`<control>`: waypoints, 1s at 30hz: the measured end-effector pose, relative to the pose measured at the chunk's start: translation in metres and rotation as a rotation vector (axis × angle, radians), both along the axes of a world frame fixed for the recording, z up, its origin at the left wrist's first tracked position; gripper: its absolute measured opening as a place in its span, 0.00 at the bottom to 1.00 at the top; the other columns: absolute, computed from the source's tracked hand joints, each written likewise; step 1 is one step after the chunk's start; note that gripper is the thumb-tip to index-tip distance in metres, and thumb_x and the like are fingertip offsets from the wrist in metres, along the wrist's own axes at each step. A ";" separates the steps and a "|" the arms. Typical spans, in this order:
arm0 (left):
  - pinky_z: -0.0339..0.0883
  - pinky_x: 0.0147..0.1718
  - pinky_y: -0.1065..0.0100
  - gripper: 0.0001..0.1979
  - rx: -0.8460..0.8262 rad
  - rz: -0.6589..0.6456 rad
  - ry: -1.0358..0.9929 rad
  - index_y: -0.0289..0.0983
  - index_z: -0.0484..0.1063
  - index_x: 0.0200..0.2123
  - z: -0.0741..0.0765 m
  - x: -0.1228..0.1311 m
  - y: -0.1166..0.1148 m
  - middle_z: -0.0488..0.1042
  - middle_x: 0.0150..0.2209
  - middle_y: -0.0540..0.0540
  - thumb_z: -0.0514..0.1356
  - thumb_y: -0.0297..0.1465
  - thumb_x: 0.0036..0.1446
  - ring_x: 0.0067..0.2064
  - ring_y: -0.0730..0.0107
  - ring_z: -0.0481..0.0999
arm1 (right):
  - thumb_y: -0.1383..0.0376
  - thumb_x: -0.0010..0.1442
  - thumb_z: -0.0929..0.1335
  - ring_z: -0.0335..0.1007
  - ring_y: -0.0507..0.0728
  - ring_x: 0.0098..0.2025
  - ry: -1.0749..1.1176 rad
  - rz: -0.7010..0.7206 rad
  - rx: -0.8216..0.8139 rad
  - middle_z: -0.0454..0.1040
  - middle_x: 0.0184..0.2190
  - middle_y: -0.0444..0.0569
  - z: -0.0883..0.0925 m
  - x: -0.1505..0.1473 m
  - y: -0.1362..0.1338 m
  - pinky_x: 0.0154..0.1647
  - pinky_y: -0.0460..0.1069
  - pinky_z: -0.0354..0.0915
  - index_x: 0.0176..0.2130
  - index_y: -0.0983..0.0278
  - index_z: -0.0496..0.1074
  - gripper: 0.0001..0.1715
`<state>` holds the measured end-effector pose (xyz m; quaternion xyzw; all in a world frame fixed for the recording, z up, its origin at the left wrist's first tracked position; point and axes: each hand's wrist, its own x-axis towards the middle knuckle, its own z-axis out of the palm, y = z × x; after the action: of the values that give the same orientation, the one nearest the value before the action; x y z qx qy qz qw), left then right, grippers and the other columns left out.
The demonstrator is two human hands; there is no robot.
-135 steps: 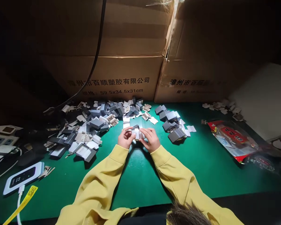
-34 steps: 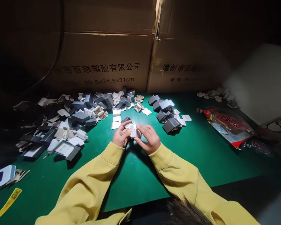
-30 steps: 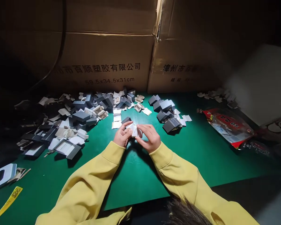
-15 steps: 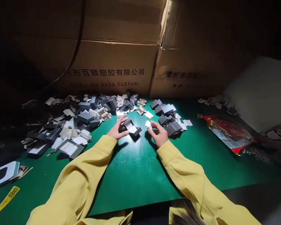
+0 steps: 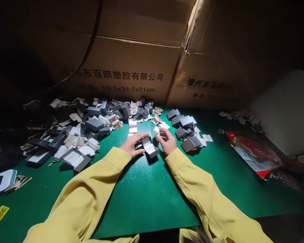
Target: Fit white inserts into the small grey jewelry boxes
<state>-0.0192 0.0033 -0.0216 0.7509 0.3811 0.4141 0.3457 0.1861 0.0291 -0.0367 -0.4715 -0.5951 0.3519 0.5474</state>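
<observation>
1. The left hand (image 5: 131, 145) grips the small open grey cardboard box (image 5: 150, 147) on the green desk (image 5: 147, 195), steadying it with its lining facing up.
2. The right hand (image 5: 168, 141), at the box's 2 o'clock, pinches a small white insert (image 5: 156, 130) clear of it.
3. A heap of loose grey boxes (image 5: 91, 126) lies at 10 o'clock.

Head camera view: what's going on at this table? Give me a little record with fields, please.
Left hand: steadies an open grey box on the green mat
Right hand: pinches a small white insert near the box
Left of hands: loose heap of boxes and inserts
Right of hands: cluster of closed grey boxes
Behind: cardboard cartons
Far right: red packet
</observation>
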 end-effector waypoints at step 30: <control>0.68 0.52 0.55 0.37 -0.067 0.208 -0.015 0.39 0.66 0.58 0.007 -0.002 -0.008 0.75 0.50 0.40 0.69 0.37 0.42 0.49 0.57 0.75 | 0.58 0.55 0.70 0.74 0.55 0.45 -0.177 0.237 0.207 0.76 0.45 0.49 0.005 -0.004 -0.021 0.52 0.54 0.69 0.62 0.58 0.57 0.38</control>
<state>-0.0209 -0.0044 -0.0148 0.6922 0.4680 0.4402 0.3286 0.1821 0.0078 -0.0314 -0.3683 -0.7256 0.3079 0.4931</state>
